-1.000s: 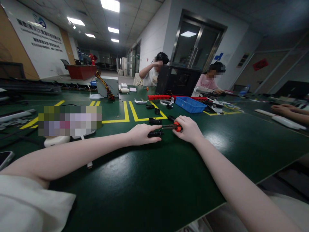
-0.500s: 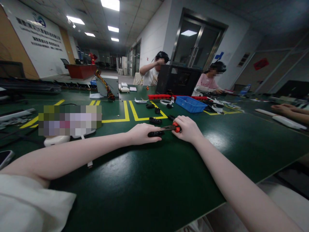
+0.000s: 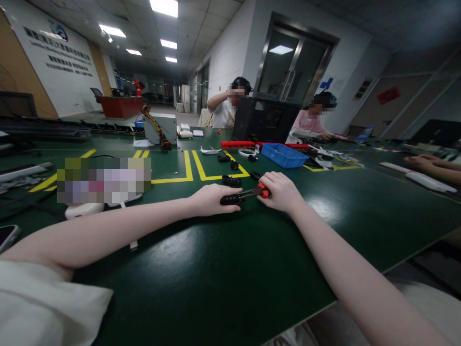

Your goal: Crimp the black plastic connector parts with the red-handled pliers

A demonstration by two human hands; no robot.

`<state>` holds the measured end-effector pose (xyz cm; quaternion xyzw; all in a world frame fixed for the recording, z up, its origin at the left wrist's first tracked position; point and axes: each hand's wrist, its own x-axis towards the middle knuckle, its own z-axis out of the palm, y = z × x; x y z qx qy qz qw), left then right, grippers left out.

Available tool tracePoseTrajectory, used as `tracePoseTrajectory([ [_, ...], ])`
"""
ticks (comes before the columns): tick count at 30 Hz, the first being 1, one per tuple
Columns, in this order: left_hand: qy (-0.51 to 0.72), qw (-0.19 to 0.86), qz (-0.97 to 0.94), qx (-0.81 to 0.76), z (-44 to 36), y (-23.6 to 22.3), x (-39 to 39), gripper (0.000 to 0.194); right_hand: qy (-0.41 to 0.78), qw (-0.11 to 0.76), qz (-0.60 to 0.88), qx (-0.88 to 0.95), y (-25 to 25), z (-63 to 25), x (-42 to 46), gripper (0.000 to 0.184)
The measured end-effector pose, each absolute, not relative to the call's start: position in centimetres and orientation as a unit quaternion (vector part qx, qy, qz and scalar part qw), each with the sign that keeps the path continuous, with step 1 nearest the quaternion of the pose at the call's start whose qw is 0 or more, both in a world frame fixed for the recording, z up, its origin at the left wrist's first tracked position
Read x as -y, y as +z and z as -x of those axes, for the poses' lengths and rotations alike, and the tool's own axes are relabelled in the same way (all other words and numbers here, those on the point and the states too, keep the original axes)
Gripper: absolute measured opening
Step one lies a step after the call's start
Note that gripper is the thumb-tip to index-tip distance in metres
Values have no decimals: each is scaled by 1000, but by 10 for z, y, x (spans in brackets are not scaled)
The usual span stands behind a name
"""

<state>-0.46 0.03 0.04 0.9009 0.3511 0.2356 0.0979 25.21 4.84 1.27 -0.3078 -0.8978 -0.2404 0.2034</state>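
My left hand [image 3: 212,199] is closed around a small black plastic part [image 3: 230,199], low over the green table [image 3: 223,269]. The part's left end is hidden by my fingers. Wrapped round the red-orange handles of a pair of pliers [image 3: 252,193] is my right hand [image 3: 281,192]. The pliers' jaws point left and meet the upper right of the black part; I cannot tell whether they grip it. Just beyond my hands lie similar black parts, one [image 3: 231,179] behind my left fingers and another [image 3: 255,175] by my right hand.
A blue bin [image 3: 284,156] stands behind my right hand, beside a red strip [image 3: 237,144] and a white ring [image 3: 247,153]. A black computer case [image 3: 264,120] and a power supply [image 3: 162,129] stand farther back. Two people sit opposite; another person's hands [image 3: 427,162] rest at right.
The pliers' jaws have tilted slightly and show more open beside the black part. Both hands stay in nearly the same place.
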Motion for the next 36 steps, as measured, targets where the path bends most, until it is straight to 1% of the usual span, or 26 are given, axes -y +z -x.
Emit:
tracePoseTrajectory([
  [3, 239, 101, -899, -354, 5, -1, -2, 57, -241, 197, 309, 899, 12, -251, -48, 14],
  [14, 276, 123, -888, -347, 5, 0, -4, 50, -209, 182, 331, 902, 10, -251, -48, 15],
  [22, 303, 143, -863, -378, 3, 2, 0, 39, -217, 193, 331, 898, 10, -251, -47, 14],
  [25, 308, 150, -868, -359, 4, 2, 0, 34, -218, 194, 333, 897, 10, -252, -47, 14],
  [30, 334, 189, -879, -283, 7, 2, -4, 27, -223, 199, 332, 895, 10, -252, -47, 14],
  [36, 348, 230, -871, -261, 9, 1, -8, 30, -230, 208, 333, 891, 10, -253, -47, 14],
])
